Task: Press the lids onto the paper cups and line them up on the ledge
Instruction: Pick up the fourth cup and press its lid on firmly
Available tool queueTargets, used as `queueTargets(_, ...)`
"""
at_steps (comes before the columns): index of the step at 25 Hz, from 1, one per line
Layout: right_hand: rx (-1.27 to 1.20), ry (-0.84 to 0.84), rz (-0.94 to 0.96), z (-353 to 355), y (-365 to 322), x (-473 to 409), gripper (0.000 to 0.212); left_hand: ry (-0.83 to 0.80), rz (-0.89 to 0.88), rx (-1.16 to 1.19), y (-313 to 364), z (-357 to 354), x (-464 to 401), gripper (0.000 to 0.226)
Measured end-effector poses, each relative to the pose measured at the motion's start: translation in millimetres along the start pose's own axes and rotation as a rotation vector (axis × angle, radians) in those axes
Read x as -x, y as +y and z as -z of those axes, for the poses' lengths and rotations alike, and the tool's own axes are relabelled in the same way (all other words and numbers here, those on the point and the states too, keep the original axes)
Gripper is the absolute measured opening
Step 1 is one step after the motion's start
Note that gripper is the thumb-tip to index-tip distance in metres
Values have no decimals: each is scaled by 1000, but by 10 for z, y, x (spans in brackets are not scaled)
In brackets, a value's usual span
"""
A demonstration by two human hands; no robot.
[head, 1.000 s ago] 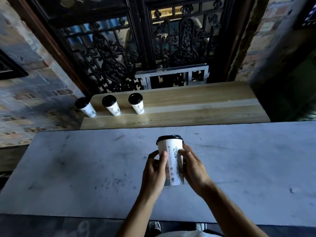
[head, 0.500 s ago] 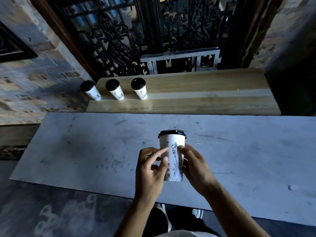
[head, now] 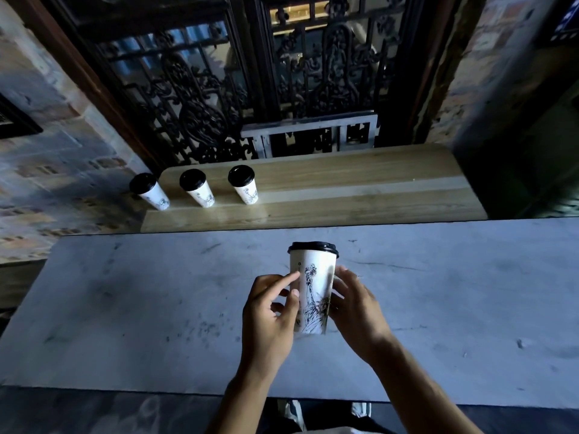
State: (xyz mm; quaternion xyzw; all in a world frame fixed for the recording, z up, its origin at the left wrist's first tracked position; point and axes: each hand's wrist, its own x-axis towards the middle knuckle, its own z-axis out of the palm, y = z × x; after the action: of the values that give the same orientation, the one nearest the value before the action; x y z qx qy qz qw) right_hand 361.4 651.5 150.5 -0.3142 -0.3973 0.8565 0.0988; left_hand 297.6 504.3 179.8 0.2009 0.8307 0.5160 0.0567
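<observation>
Both hands, left hand (head: 271, 321) and right hand (head: 355, 314), closed their grip around the lidded paper cup (head: 311, 289) standing on the tabletop (head: 156, 308), well short of the three lidded cups (head: 197, 187) on the wooden ledge (head: 344, 189).

hands (head: 313, 311) gripping lidded cup (head: 313, 277), three on ledge (head: 344, 183)

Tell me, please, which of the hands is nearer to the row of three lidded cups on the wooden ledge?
Left. The left hand is on the held cup's left side, toward the row of three cups; the right hand is on its far side.
</observation>
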Motion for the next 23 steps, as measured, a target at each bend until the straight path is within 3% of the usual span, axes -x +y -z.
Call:
queueTargets(8,145,-16,75,-325,43,-35,29,66,69,70,-158,255,-143,23)
queueTargets(11,220,-43,105,-435,56,-53,37,52,97,110,-139,354,-186,35)
queueTargets(23,248,-49,38,-591,150,-162,36,79,61,111,-318,485,-296,37)
